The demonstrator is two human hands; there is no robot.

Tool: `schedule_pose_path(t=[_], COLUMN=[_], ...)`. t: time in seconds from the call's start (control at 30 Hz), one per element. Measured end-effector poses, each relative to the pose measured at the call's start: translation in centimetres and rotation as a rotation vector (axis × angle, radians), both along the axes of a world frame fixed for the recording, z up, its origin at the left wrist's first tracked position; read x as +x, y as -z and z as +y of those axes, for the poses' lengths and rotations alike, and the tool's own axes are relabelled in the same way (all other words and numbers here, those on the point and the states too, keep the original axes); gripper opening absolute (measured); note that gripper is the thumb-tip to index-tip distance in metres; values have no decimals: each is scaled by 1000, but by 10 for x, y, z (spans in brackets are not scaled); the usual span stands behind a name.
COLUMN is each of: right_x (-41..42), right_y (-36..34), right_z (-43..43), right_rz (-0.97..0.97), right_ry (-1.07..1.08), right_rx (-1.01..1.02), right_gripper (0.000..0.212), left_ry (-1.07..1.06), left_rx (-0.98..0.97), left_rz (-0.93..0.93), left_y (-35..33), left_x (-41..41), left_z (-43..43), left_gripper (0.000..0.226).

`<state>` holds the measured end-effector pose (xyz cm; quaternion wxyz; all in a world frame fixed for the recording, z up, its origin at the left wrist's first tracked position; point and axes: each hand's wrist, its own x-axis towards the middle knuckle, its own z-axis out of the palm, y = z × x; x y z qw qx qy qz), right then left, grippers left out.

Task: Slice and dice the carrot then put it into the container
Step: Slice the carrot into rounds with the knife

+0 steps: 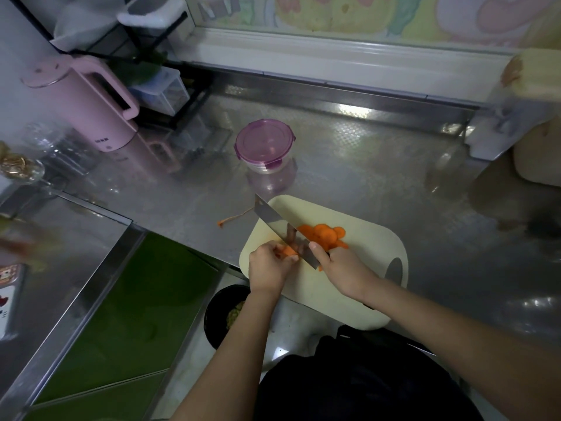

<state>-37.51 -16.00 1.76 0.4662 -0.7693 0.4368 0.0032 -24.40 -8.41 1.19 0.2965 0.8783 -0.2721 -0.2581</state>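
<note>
The cutting board (364,247) lies at the near edge of the desk (379,165). The left hand (268,262) pinches the remaining carrot piece (288,252) with curled fingers at the board's left side. The right hand (337,265) is curled round the handle of the knife (282,229), one finger resting on the blade; the blade stands against the carrot piece. A pile of round carrot slices (326,233) lies on the board just right of the blade. The container (264,145), purple lid on, stands on the desk beyond the board. A cut carrot tail (233,218) lies on the desk left of the board. A pink kettle (88,101) stands at the far left.
</note>
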Motion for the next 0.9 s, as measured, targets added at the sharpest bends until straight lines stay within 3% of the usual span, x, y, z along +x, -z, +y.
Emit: schedule_pose_path(t=[0.2, 0.43, 0.57, 0.63, 0.73, 0.9], right_x=[-2, 8, 24, 32, 43, 54], right_y=[-2, -11, -14, -12, -14, -12], right_z=[1, -2, 0, 0, -5, -7], right_rz=[-11, 52, 22, 110, 284, 262], right_ry=[-4, -51, -21, -30, -100, -70], right_rx=[10, 18, -103, -130, -115, -114], right_gripper=[50, 46, 40, 38, 49, 52], left_ry=[-19, -8, -15, -9, 3, 46], left_rx=[4, -14, -10, -13, -28, -39], left_rz=[7, 24, 30, 20, -3, -43], left_y=[2, 0, 1, 2, 2, 1], left_x=[0, -1, -1, -1, -1, -1], left_z=[-1, -2, -3, -3, -2, -2], left_gripper=[23, 14, 16, 17, 17, 14])
